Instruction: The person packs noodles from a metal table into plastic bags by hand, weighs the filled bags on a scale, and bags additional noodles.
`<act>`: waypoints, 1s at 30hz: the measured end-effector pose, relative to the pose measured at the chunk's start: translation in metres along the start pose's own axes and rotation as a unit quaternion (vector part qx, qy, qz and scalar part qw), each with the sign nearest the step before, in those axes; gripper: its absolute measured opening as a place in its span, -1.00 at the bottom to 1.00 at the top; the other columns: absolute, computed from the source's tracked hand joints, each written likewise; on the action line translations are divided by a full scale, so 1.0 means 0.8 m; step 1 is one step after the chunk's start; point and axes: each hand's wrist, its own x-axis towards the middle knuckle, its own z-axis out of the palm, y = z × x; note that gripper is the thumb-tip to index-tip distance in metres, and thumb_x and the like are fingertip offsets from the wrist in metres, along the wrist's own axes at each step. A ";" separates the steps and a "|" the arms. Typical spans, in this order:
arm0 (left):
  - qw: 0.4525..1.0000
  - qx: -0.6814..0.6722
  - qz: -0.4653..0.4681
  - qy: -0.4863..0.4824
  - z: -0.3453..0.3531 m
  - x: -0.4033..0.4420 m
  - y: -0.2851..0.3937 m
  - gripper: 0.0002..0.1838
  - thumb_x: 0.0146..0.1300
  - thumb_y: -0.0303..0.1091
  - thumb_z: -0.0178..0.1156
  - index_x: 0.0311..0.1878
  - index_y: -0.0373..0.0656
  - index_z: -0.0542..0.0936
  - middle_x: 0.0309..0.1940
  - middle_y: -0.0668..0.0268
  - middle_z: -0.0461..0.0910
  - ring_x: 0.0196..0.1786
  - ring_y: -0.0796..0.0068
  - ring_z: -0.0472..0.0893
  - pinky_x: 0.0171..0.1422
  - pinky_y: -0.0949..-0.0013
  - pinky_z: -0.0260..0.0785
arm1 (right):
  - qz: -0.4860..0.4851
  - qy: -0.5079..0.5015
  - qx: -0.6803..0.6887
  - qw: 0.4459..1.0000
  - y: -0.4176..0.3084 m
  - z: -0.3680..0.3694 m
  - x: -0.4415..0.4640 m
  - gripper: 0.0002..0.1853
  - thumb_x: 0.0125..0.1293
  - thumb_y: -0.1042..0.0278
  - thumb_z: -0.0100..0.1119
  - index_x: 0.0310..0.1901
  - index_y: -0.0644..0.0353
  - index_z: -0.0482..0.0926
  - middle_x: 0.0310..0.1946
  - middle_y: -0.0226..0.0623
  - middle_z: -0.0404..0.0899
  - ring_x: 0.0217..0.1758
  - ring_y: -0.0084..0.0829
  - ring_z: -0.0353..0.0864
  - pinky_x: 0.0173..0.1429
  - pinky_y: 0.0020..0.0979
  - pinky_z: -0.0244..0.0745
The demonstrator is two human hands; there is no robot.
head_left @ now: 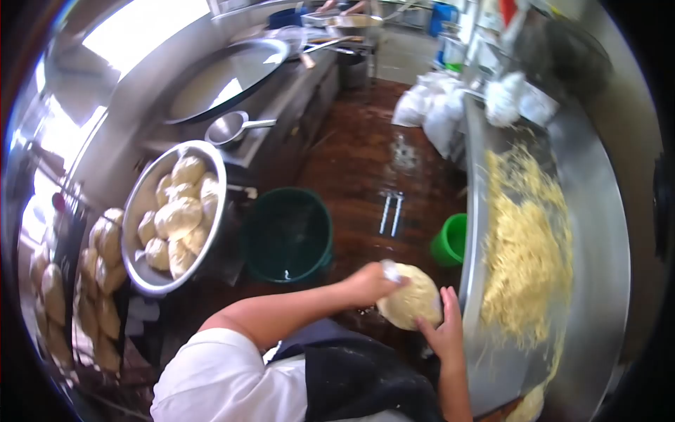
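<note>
In the head view, a round, filled plastic bag with pale yellow contents hangs in front of my apron. My left hand is closed on the bag's gathered neck, where a bit of clear plastic sticks up. Against the bag's right side, my right hand cups it with thumb and fingers spread around it. To the right, a heap of yellow shredded strands lies in a long metal trough. Another bag-like pale lump is partly visible at the trough's near end.
At left, a metal basin holds several filled bags, with more on a rack. A dark green tub and a bright green bucket stand on the wet floor. Beyond are a saucepan, a large pan and white plastic bags.
</note>
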 end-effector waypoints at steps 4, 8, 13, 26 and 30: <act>0.961 -0.023 0.024 0.275 -0.163 -0.055 -0.054 -0.70 0.30 -0.14 0.23 -0.50 -0.07 0.50 -0.74 0.49 0.33 -0.73 0.68 0.27 -0.69 0.51 0.06 | 0.047 -0.093 0.046 0.994 -0.002 0.067 0.042 -0.36 0.06 0.20 0.44 0.16 0.31 0.46 0.27 0.07 0.33 0.34 -0.13 0.36 0.36 -0.26 0.30; 0.822 -0.239 0.096 0.508 -0.299 -0.103 -0.097 -0.76 0.36 -0.24 0.11 -0.04 -0.18 0.58 -0.48 0.41 0.53 -0.52 0.62 0.53 -0.53 0.52 0.31 | 0.050 -0.232 0.000 0.971 -0.023 0.106 0.069 -0.43 0.11 0.02 0.36 0.06 0.25 0.55 0.12 -0.06 0.52 0.23 -0.15 0.48 0.29 -0.28 0.37; 0.688 -0.286 0.239 0.622 -0.396 -0.080 -0.050 -0.50 0.40 -0.16 0.05 0.31 -0.20 0.31 -0.05 0.21 0.57 -0.21 0.55 0.60 -0.24 0.49 0.44 | 0.046 -0.276 -0.062 0.958 -0.057 0.128 0.113 -0.44 0.16 -0.02 0.28 0.10 0.19 0.52 0.08 -0.10 0.54 0.16 -0.13 0.52 0.23 -0.26 0.41; 0.995 -0.002 0.101 0.009 -0.266 0.131 -0.009 -0.44 0.20 -0.42 0.27 0.28 -0.27 0.38 -0.08 0.23 0.60 -0.21 0.62 0.56 -0.09 0.52 0.42 | 0.086 -0.219 -0.090 0.968 -0.041 0.115 0.202 -0.45 0.21 -0.02 0.20 0.14 0.15 0.49 0.01 -0.07 0.57 0.05 -0.08 0.56 0.15 -0.20 0.45; 0.991 0.100 0.078 -0.048 -0.242 0.198 0.019 -0.47 0.13 -0.45 0.31 0.20 -0.32 0.46 -0.13 0.15 0.63 -0.25 0.59 0.60 -0.12 0.48 0.46 | 0.148 -0.203 -0.061 0.966 0.005 0.087 0.222 -0.42 0.21 -0.08 0.18 0.15 0.15 0.49 0.07 -0.05 0.55 0.11 -0.05 0.54 0.18 -0.18 0.44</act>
